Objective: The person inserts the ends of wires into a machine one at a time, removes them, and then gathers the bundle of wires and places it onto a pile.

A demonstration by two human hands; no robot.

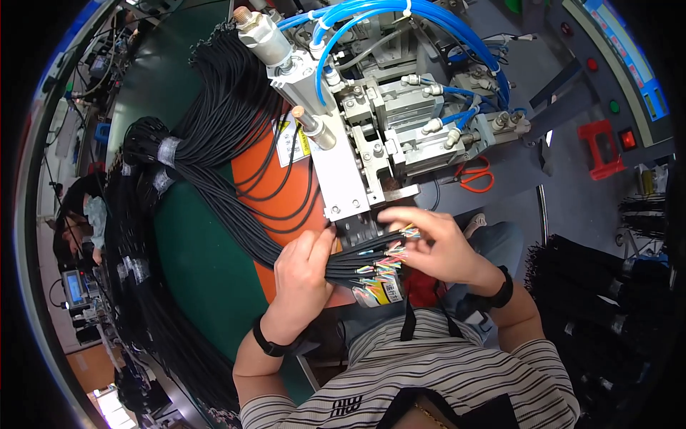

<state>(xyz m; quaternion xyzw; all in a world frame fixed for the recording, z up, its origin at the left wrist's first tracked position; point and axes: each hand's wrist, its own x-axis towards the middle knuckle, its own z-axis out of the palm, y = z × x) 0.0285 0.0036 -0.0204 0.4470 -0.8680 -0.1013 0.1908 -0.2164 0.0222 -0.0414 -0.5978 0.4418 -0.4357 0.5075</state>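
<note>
My left hand is wrapped around a bunch of black cables, near their stripped ends. Thin coloured wires in red, yellow, green and white fan out from the cable tips. My right hand is at these tips, index finger stretched above them and thumb below, with a gap between; some wire ends lie in that gap. Just beyond both hands is the white metal plate of a pneumatic machine. Under the wire ends a yellow and white label shows. The fingertips of my left hand are partly hidden.
A thick tied bundle of black cables runs over the orange board and green mat. Blue air hoses arch over the cylinders. Red-handled scissors lie right of the machine. More black cables hang at the right.
</note>
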